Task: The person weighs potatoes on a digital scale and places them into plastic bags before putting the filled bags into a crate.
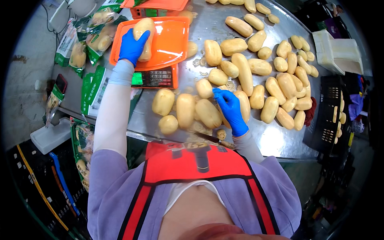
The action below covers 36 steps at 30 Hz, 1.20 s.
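Note:
My left hand (131, 46), in a blue glove, is wrapped around the side of a long peeled lotus root (147, 33). That root lies on the orange tray (171, 39) of a digital scale (156, 77). My right hand (229, 108), also gloved in blue, is over the lotus roots on the metal table, its fingertips bunched beside a short lotus root (204, 88). Whether those fingers grip anything is hidden. Below it are a plump lotus root (208, 113), a cut end piece (221, 134) and a knife (207, 137) near the table's front edge.
Many lotus roots (243, 72) spread across the metal table (270, 141). Packed bags (103, 39) and flat green bags (94, 90) lie left of the scale. Another orange scale (154, 9) stands behind. At right are a black crate (328, 111) and a white foam box (339, 52).

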Motion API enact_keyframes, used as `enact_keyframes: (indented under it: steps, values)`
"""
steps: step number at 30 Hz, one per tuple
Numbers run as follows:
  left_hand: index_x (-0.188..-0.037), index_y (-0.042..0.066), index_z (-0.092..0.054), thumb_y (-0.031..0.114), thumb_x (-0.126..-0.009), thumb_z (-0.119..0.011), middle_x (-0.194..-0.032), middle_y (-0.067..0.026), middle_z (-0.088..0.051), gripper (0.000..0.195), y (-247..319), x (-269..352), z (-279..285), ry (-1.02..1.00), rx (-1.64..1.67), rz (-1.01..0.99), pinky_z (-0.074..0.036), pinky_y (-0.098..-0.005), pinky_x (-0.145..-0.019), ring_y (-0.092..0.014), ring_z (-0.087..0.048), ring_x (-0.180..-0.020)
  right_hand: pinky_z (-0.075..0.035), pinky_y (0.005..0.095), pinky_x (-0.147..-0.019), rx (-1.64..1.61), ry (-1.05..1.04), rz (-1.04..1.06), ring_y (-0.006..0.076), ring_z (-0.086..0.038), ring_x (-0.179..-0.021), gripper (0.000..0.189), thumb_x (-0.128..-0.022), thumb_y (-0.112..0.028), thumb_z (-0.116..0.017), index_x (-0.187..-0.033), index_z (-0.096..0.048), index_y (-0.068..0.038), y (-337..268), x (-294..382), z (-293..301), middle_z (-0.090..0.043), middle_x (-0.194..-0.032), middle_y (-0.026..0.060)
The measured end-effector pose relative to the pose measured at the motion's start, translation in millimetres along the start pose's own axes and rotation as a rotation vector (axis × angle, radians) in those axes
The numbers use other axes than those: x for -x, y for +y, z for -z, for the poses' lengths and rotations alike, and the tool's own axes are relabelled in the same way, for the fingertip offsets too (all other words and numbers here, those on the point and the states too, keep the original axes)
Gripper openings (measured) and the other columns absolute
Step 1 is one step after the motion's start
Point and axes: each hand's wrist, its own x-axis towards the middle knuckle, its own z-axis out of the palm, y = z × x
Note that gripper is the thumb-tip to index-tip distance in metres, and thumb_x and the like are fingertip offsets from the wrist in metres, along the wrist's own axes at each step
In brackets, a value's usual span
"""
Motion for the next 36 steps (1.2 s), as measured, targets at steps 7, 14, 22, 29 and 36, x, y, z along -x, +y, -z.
enact_keyframes:
  steps: [7, 14, 22, 29, 36]
  values:
    - [-0.127, -0.002, -0.048, 0.031, -0.087, -0.061, -0.122, -0.0154, -0.053, 0.053, -14, 45, 44, 0.215, 0.301, -0.087, -0.040, -0.0327, -0.094, -0.023, -0.051, -0.111, -0.046, 0.0303, -0.090, 0.248, 0.190, 0.207, 0.0204, -0.057, -0.106, 0.046, -0.083, -0.006, -0.065, -0.126, -0.049, 0.001, -11, -12, 17, -0.058, -0.118, 0.0121]
    - [-0.114, -0.001, -0.058, 0.020, -0.085, -0.064, -0.105, -0.0096, -0.061, 0.035, -108, 194, 82, 0.247, 0.140, 0.201, -0.046, -0.0303, -0.082, -0.016, -0.057, -0.092, -0.041, 0.0392, -0.097, 0.851, 0.197, 0.517, 0.0356, -0.050, -0.115, 0.052, -0.075, -0.012, -0.069, -0.121, -0.051, 0.002, 7, -76, 43, -0.052, -0.124, 0.0219]
    - [-0.113, 0.005, -0.058, 0.024, -0.069, -0.073, -0.120, -0.0172, -0.055, 0.051, -129, 290, 82, 0.048, -0.568, 0.026, -0.043, -0.0416, -0.093, -0.035, -0.052, -0.108, -0.047, 0.0377, -0.087, 0.797, 0.263, 0.384, 0.0317, -0.060, -0.098, 0.050, -0.073, -0.019, -0.073, -0.115, -0.056, 0.002, 21, -98, 43, -0.062, -0.108, 0.0190]
    - [-0.112, 0.005, -0.059, 0.020, -0.075, -0.067, -0.120, -0.0191, -0.055, 0.041, -143, 299, 92, 0.031, -0.573, -0.004, -0.043, -0.0404, -0.094, -0.035, -0.054, -0.109, -0.047, 0.0316, -0.082, 0.259, 0.200, 0.445, 0.0212, -0.059, -0.096, 0.046, -0.076, -0.020, -0.074, -0.113, -0.056, 0.000, -72, -96, -74, -0.062, -0.105, 0.0133]
    - [-0.100, 0.005, -0.063, 0.018, -0.086, -0.055, -0.100, -0.0181, -0.064, 0.021, -151, 290, 93, 0.134, -0.473, -0.030, -0.049, -0.0393, -0.081, -0.033, -0.062, -0.092, -0.041, 0.0418, -0.093, 0.687, 0.286, 0.877, 0.0346, -0.054, -0.105, 0.047, -0.068, -0.021, -0.074, -0.110, -0.058, -0.006, -62, -173, -158, -0.059, -0.114, 0.0154]
